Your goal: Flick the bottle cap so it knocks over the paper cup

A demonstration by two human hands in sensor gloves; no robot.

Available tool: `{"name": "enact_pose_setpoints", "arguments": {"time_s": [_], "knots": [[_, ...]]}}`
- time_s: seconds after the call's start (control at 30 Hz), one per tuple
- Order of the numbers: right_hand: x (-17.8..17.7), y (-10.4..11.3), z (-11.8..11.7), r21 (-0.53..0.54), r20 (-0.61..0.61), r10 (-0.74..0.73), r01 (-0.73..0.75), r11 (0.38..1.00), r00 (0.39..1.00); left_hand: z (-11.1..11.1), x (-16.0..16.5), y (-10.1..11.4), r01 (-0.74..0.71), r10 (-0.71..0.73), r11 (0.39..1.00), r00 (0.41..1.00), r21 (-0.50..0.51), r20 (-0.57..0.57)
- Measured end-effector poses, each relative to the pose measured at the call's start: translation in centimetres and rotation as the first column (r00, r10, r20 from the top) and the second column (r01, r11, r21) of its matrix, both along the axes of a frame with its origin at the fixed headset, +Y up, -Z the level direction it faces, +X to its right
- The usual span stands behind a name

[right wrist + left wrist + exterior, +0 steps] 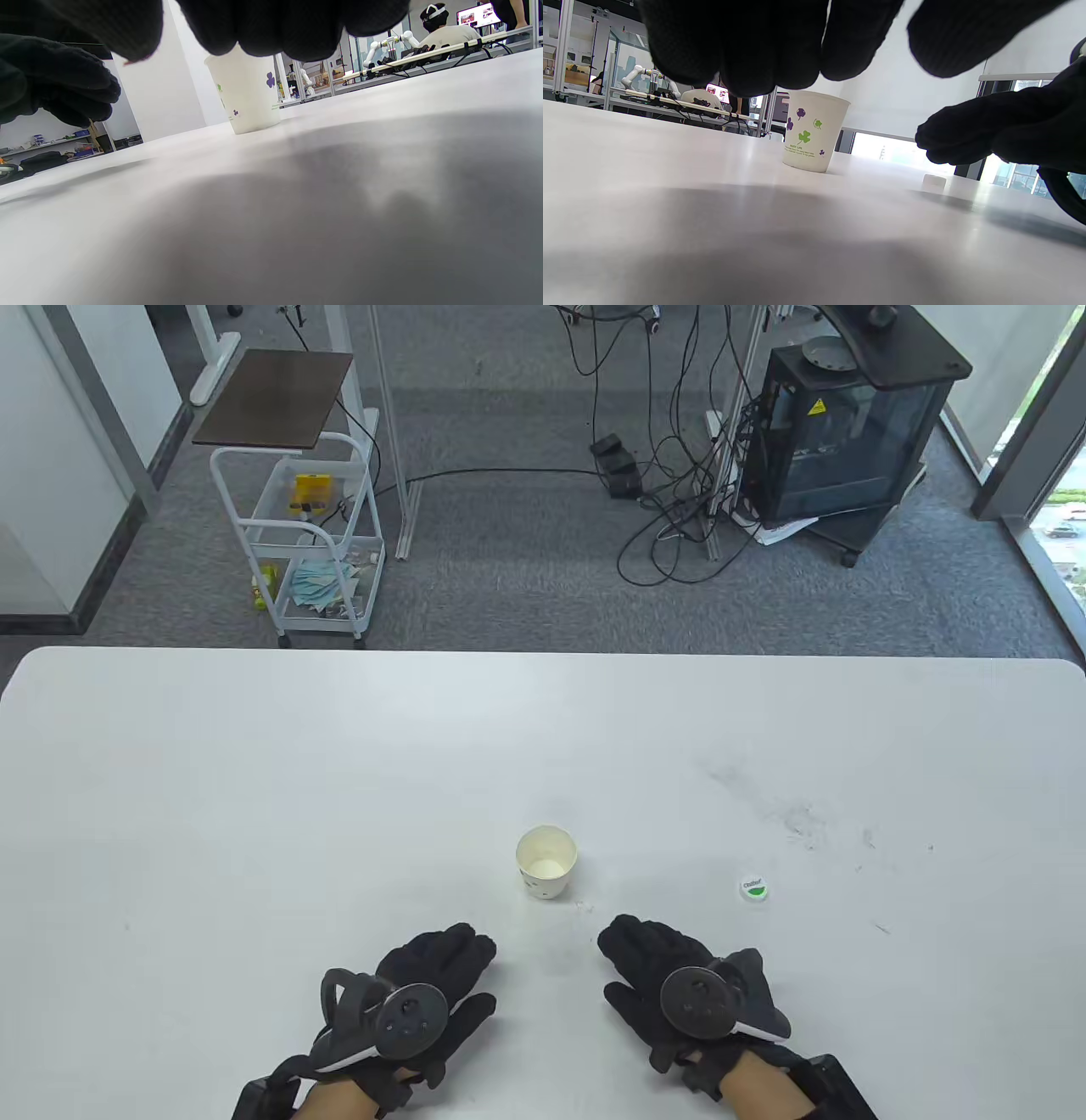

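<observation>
We see the white table (254, 780) filling the lower half of the table view, far edge across mid-frame, rounded corners at left and right; the surface is bare on the left and toward the far edge, with only faint scuff marks (797, 819) right of center. The paper cup (545, 863) stands upright, lower center, mouth up. The bottle cap (753, 889) lies flat to the cup's right, well apart from it, nothing between them. Our left hand (428, 984) and right hand (670, 984) sit at the bottom edge, palms down, fingers loosely curled and pointing toward the cup, gripping nothing; neither touches cup or cap. The right hand is below and left of the cap, near it but apart. Wrists are cut off by the bottom edge, and the trackers cover the backs of both hands. In the left wrist view the cap is a small pale blob at right, its print unreadable; we can't tell whether the fingertips touch the table. In the right wrist view the cap is out of sight, cup top hidden by fingers. Beyond the table, upper left: a white cart (301, 534); upper right: a black cabinet (848, 432) with loose cables (670, 475).
</observation>
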State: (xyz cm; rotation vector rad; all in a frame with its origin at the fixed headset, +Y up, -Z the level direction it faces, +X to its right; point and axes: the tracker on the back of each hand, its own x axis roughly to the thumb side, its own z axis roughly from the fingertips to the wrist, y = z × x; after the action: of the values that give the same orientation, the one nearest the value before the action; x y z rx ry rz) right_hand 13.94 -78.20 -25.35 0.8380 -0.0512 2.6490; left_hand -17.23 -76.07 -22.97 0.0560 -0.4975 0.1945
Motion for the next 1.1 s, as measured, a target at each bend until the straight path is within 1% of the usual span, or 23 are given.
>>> {"name": "enact_pose_setpoints", "arguments": {"time_s": [0.17,0.3,0.5,0.63,0.7,0.73,0.77,0.8,0.93,1.03,1.1], "knots": [[0.4,0.1,0.0,0.002,0.019,0.010,-0.010,1.000,1.000,0.0,0.0,0.0,0.004,-0.004,1.000,1.000,-0.001,-0.002],[1.7,0.1,-0.5,0.004,0.086,0.031,-0.032,0.999,0.996,0.0,0.0,0.1,0.001,-0.001,1.000,1.000,0.004,-0.008],[5.9,0.0,-1.7,-0.028,0.259,0.021,-0.014,1.000,0.966,0.0,0.0,0.0,0.005,-0.005,1.000,1.000,0.007,-0.005],[9.4,-0.3,-2.7,-0.066,0.394,-0.038,0.069,0.995,0.919,-0.1,-0.1,0.1,-0.006,0.006,1.000,1.000,0.009,-0.007],[11.1,-0.6,-3.3,-0.111,0.457,-0.064,0.129,0.985,0.887,-0.1,-0.2,0.1,-0.008,0.008,1.000,1.000,0.007,-0.009],[12.1,-1.0,-3.7,-0.150,0.498,-0.086,0.183,0.972,0.863,-0.1,-0.2,0.1,-0.012,0.012,1.000,1.000,0.007,-0.010],[12.6,-1.2,-3.9,-0.166,0.516,-0.099,0.213,0.963,0.851,-0.2,-0.3,0.1,-0.013,0.013,1.000,1.000,0.007,-0.011],[13.4,-1.5,-4.3,-0.207,0.559,-0.072,0.223,0.953,0.826,-0.2,-0.4,0.2,-0.016,0.016,1.000,1.000,0.011,-0.016],[13.9,-2.2,-4.9,-0.297,0.590,-0.011,0.229,0.927,0.808,-0.2,-0.6,0.3,-0.022,0.022,1.000,1.000,0.013,-0.022],[14.3,-2.9,-5.8,-0.380,0.625,0.061,0.235,0.894,0.779,-0.3,-0.8,0.3,-0.025,0.025,1.000,0.999,0.012,-0.028],[14.5,-3.3,-6.6,-0.432,0.619,0.104,0.227,0.873,0.779,-0.3,-0.9,0.3,-0.024,0.024,1.000,0.999,0.011,-0.031]]}}
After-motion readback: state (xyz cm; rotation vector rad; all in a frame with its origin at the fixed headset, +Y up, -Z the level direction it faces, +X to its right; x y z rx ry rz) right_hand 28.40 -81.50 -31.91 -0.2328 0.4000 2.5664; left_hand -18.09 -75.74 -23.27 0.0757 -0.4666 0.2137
